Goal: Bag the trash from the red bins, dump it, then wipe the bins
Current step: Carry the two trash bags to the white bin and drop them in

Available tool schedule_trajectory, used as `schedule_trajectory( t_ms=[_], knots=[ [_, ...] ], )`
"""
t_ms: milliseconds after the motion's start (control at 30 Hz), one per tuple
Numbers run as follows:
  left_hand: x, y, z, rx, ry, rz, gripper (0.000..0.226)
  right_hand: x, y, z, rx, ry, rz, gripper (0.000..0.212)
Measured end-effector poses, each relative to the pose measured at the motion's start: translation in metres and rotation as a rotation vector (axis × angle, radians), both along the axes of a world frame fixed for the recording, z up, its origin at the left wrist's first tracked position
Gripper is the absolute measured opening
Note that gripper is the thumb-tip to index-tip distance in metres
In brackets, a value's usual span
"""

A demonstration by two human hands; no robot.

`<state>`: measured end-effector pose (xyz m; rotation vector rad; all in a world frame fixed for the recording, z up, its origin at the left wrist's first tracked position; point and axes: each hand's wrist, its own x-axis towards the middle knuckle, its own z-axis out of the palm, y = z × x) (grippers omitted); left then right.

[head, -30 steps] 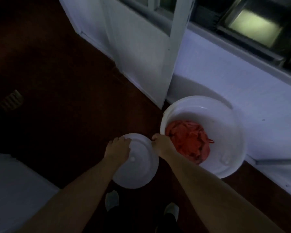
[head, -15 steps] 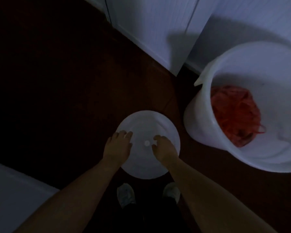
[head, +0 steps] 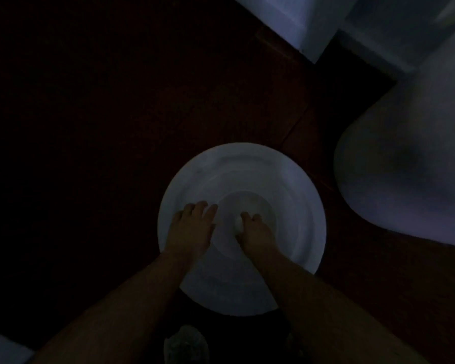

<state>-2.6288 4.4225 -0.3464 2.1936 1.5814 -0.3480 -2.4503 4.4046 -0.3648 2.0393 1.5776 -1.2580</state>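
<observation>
A round white lid (head: 243, 177) lies flat on the dark red floor (head: 116, 114), its far rim and left edge free, with open dark floor stretching to the left and beyond it. To the right, near but apart from the lid, stands a white bucket (head: 405, 174); only its curved side shows, blurred. White walls (head: 294, 14) meet at a corner at the top right, leaving a dark gap behind the bucket. A shoe (head: 185, 342) shows under the lid's near edge.

The left hand (head: 191, 229) rests on the lid left of centre, fingers straight and close together. The right hand (head: 256, 232) lies at the centre, fingers bent over a small knob (head: 238, 223); whether it grips the knob cannot be told in the dim light.
</observation>
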Motion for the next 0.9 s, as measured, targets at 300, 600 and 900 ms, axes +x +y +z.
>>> schedule_trajectory(
  t_ms=[300, 600, 900],
  knots=[
    [-0.005, -0.006, -0.041, -0.001, 0.006, -0.026, 0.051, -0.001, 0.006, -0.053, 0.033, -0.076, 0.140, 0.038],
    [-0.015, -0.009, 0.001, 0.041, 0.018, -0.020, 0.050, -0.013, 0.004, -0.014, 0.075, -0.119, 0.188, 0.033],
    [-0.032, 0.009, 0.181, 0.136, 0.004, -0.001, 0.047, -0.032, 0.026, 0.169, 0.141, -0.120, 0.216, 0.038]
  ],
)
